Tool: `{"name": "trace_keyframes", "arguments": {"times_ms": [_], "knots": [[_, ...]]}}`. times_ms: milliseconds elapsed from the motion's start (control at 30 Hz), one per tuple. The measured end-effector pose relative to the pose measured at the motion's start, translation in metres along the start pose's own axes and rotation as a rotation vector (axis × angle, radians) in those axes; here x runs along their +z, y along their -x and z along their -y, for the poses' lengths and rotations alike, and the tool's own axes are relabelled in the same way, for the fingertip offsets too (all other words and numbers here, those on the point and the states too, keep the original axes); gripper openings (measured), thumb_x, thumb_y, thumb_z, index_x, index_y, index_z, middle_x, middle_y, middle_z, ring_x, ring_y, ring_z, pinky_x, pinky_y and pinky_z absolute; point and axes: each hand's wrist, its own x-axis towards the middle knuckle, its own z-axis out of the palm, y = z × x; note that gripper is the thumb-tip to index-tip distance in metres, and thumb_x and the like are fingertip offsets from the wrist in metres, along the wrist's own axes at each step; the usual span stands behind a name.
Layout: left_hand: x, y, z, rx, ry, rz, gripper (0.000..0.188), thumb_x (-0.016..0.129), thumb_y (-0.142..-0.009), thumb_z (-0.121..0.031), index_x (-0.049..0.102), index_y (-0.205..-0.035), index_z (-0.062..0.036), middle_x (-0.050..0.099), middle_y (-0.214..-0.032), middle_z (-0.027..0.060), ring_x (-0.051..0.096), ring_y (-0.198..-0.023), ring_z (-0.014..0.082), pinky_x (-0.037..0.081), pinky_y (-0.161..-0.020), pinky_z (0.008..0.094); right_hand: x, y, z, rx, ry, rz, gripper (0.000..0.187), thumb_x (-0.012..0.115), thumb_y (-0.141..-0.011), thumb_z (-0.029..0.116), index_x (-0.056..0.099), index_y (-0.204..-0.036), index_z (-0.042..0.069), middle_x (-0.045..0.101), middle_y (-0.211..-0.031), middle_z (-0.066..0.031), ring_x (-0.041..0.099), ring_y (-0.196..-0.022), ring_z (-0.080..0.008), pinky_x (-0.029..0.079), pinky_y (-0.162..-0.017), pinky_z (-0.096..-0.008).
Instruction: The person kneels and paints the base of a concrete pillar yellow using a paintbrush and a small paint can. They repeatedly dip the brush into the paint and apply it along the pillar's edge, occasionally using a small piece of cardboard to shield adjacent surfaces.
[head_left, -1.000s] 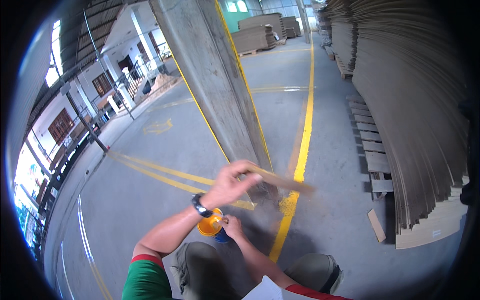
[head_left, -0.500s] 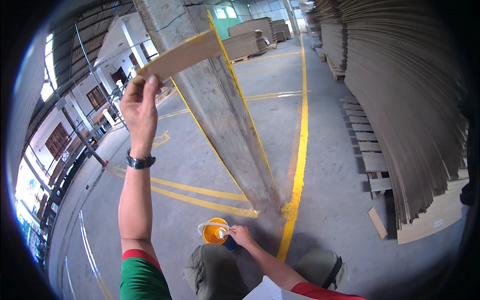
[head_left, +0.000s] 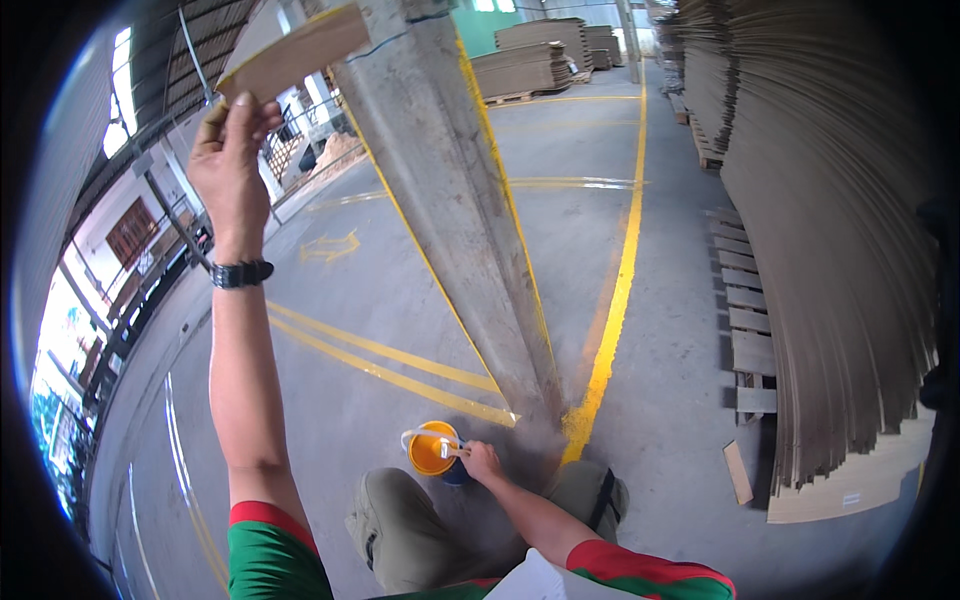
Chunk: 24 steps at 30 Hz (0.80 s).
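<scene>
My left hand (head_left: 233,165), raised at the upper left with a black watch on the wrist, pinches one end of a brown cardboard strip (head_left: 300,52). Yellow paint marks the strip's upper edge. The strip's far end reaches the left side of a grey concrete column (head_left: 450,190) with yellow-painted edges. Low in front of me, my right hand (head_left: 482,462) is closed around the handle of a paintbrush (head_left: 452,452). Its bristle end is over the mouth of a small bucket (head_left: 416,456) holding yellow paint. A pale bucket handle leans over the rim.
Yellow lines (head_left: 612,330) run along the grey floor beside the column. At the right, a tall stack of cardboard sheets (head_left: 830,230) stands by wooden pallets (head_left: 750,320). A loose cardboard piece (head_left: 738,472) lies near it. More stacks (head_left: 520,72) stand farther back.
My left hand has moved up and left with the cardboard strip, which now covers less of the column. My right hand stays at the bucket with the brush. My knees have shifted left in view.
</scene>
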Motion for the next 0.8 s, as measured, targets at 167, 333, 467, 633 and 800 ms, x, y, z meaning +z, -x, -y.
{"name": "trace_keyframes", "arguments": {"times_ms": [167,333,467,633,800], "knots": [[-0.053,-0.029,-0.012,-0.038,0.115,-0.187,0.032,0.073,-0.097,-0.013,0.06,-0.119,0.0066,0.072,-0.105,0.017,0.075,-0.096,0.0241,0.063,-0.087,0.0292,0.006,-0.001,-0.003,-0.052,0.028,-0.067,0.027,0.071,-0.092,0.033,0.074,-0.107,0.011,0.074,-0.112,-0.0173,0.066,-0.112,-0.0392,0.053,-0.096,-0.0494],[-0.068,-0.029,0.023,-0.124,0.272,-0.075,0.036,0.075,-0.097,-0.015,0.06,-0.122,0.0068,0.072,-0.103,0.0162,0.074,-0.095,0.0219,0.064,-0.087,0.0287,0.005,-0.005,0.003,-0.057,0.085,-0.083,0.026,0.072,-0.091,0.032,0.075,-0.106,0.011,0.075,-0.108,-0.016,0.068,-0.108,-0.0375,0.054,-0.094,-0.0485],[-0.049,-0.017,0.052,-0.244,0.405,-0.001,0.028,0.075,-0.097,-0.019,0.065,-0.115,0.0006,0.074,-0.1,0.0106,0.073,-0.091,0.0174,0.061,-0.086,0.0279,0.007,-0.011,0.005,-0.047,0.097,-0.105,0.024,0.071,-0.091,0.031,0.076,-0.105,0.011,0.075,-0.105,-0.0158,0.071,-0.103,-0.036,0.057,-0.09,-0.0474],[0.026,0.021,0.078,-0.447,0.699,0.103,0.021,0.074,-0.097,-0.021,0.069,-0.107,-0.0034,0.073,-0.097,0.008,0.07,-0.086,0.0164,0.058,-0.081,0.0279,0.016,-0.021,0.004,-0.081,0.127,-0.149,0.025,0.069,-0.091,0.032,0.076,-0.103,0.011,0.076,-0.102,-0.0154,0.072,-0.098,-0.036,0.058,-0.086,-0.0467],[0.073,0.031,0.083,-0.603,0.964,-0.06,0.021,0.072,-0.099,-0.021,0.06,-0.11,-0.0071,0.066,-0.096,0.0074,0.069,-0.081,0.02,0.059,-0.068,0.0316,0.025,-0.028,0.003,-0.113,0.14,-0.193,0.026,0.068,-0.089,0.032,0.077,-0.1,0.01,0.075,-0.101,-0.0158,0.072,-0.097,-0.036,0.057,-0.086,-0.0468]]}}
